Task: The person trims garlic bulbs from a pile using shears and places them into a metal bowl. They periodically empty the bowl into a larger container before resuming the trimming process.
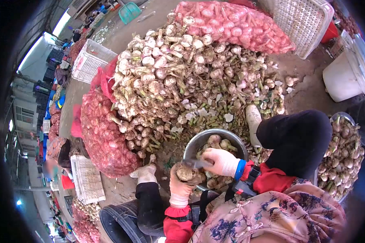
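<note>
My left hand (180, 188), in a pale glove, is wrapped round a dirt-brown garlic bulb (185, 173) at the left rim of a metal bowl (190, 148). My right hand (222, 161), also gloved, is closed on a small knife (196, 163) whose blade reaches to the bulb. Inside the bowl, under and around my right hand, lie several garlic bulbs (215, 140). Beyond the bowl rises a large heap of garlic (170, 69) with stems, and loose trimmings lie along its near side.
Red net sacks of garlic stand at the left (105, 137) and far side (235, 24). White crates (87, 180) are at left and upper right. A white bucket (344, 77) and a garlic-filled basin (340, 162) are at right; a dark bucket (123, 222) is lower left.
</note>
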A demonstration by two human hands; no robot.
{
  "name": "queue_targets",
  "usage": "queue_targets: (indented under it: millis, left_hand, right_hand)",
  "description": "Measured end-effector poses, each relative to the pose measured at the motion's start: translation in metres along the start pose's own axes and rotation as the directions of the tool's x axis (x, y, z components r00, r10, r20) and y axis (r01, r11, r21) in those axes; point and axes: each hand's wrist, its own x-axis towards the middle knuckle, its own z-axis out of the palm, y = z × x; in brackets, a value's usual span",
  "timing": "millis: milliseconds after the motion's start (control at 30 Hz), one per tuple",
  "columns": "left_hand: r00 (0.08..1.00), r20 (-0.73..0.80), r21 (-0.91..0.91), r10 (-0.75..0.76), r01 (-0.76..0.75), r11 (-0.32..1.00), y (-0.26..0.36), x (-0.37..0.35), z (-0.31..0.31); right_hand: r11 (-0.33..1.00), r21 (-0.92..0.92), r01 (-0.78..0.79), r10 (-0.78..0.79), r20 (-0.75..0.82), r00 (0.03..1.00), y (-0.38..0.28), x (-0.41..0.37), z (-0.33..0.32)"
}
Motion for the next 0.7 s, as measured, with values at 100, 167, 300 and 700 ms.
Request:
queue_targets:
  millis: [100, 167, 300, 700]
  left_hand:
    - [0.964, 0.081, 0.071, 0.252, -0.258, 0.964, 0.004, -0.004, 0.000]
    - [0.988, 0.067, -0.141, 0.143, -0.132, 0.981, 0.014, -0.004, 0.003]
    - [0.995, 0.076, -0.384, -0.066, 0.091, 0.919, 0.030, -0.002, 0.007]
    - [0.988, 0.032, -0.097, 0.150, -0.146, 0.984, 0.001, -0.010, 0.007]
  right_hand:
    - [0.995, -0.098, -0.014, 0.031, 0.172, 0.985, -0.009, -0.003, 0.000]
    - [0.982, -0.184, 0.036, 0.011, 0.247, 0.969, -0.011, -0.002, 0.005]
    - [0.950, -0.313, 0.016, 0.100, 0.351, 0.931, -0.019, 0.004, 0.000]
    - [0.951, -0.310, 0.021, 0.078, 0.304, 0.949, -0.002, 0.006, 0.018]
